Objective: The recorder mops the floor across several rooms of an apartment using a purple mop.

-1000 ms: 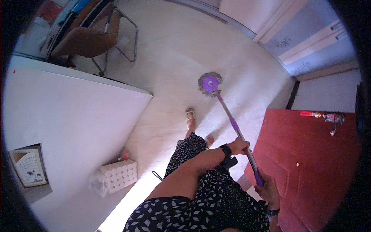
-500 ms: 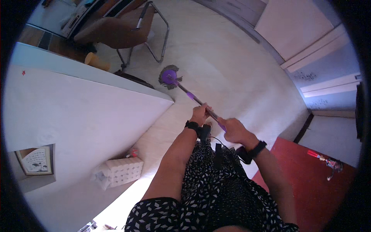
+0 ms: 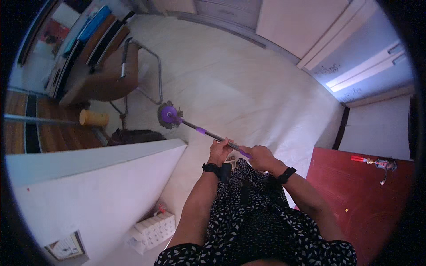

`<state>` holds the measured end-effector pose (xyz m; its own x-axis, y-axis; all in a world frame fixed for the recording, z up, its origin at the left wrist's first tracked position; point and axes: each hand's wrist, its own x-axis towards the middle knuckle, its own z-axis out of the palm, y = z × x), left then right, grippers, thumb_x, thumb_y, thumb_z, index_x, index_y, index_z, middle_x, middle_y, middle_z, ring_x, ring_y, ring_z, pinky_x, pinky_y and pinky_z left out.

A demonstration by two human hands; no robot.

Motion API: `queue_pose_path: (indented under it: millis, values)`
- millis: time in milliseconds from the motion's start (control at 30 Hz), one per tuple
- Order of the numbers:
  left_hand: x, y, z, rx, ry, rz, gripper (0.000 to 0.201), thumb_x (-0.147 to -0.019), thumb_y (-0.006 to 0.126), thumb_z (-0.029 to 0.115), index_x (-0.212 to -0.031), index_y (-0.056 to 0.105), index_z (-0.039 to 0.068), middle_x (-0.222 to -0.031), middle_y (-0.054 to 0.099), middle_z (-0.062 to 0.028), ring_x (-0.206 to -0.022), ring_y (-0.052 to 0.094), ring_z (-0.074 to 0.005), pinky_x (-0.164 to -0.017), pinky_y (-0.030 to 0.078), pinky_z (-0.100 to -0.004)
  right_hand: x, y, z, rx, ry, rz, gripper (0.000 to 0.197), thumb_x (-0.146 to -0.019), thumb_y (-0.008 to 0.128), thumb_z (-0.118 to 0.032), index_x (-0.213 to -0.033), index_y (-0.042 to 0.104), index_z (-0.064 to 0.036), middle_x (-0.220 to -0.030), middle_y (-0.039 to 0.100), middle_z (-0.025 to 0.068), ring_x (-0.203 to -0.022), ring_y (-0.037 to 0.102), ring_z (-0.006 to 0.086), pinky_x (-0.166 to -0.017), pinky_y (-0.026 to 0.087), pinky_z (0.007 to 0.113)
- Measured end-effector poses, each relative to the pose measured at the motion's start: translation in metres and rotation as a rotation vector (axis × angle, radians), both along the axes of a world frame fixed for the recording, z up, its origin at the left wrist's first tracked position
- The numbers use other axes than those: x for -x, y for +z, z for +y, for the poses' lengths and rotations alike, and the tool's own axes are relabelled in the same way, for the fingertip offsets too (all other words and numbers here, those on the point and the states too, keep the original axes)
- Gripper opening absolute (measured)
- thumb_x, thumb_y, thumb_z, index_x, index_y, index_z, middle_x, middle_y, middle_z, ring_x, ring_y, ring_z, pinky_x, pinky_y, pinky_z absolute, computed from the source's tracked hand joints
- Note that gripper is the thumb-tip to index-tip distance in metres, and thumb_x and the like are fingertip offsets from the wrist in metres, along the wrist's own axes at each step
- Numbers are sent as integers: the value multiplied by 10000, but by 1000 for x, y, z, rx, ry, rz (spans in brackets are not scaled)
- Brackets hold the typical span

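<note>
A mop [image 3: 213, 134] with a purple head and grey strands rests its head on the pale floor, just beyond the end of a white partition wall. Its dark pole slants from there down to the right toward my body. Partway along the pole, my left hand [image 3: 219, 151] is wrapped round it. My right hand [image 3: 260, 158] closes over the purple grip at the upper end. Both wrists wear black straps. The mop head lies close to the metal leg of a brown chair [image 3: 108, 75].
The white partition wall [image 3: 102, 177] stands at left, with a pack of paper rolls [image 3: 153, 231] at its foot. A yellow bin [image 3: 94, 118] and a dark bag [image 3: 133, 136] are behind it. Pale cabinets [image 3: 301, 26] line the far right; a red door [image 3: 355, 199] stands at right.
The mop head has shifted left and lower in view, nearer the chair, and its pole lies flatter. Both hands have moved lower, still gripping. My view has turned, showing more of the left side.
</note>
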<state>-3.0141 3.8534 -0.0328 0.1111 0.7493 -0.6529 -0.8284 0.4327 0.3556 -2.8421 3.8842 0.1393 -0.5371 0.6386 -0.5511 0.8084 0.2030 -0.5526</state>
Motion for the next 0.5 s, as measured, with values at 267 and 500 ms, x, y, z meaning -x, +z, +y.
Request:
queue_pose_path:
  millis: [267, 500]
  values:
    - [-93, 19, 43, 0, -159, 14, 169, -819, 517, 31, -942, 416, -26, -900, 550, -178, -860, 564, -304, -780, 487, -456, -101, 20, 19, -229, 47, 70, 549, -683, 543, -71, -1203, 384, -144, -681, 564, 185, -646, 566, 356, -576, 450, 463]
    - [-163, 77, 79, 57, -183, -84, 267, -824, 548, 67, -989, 355, -20, -935, 524, -187, -903, 551, -306, -814, 472, -464, -160, 65, 51, -110, -17, 2, 453, -619, 513, -34, -1069, 466, -62, -643, 532, 207, -648, 530, 390, -584, 417, 470]
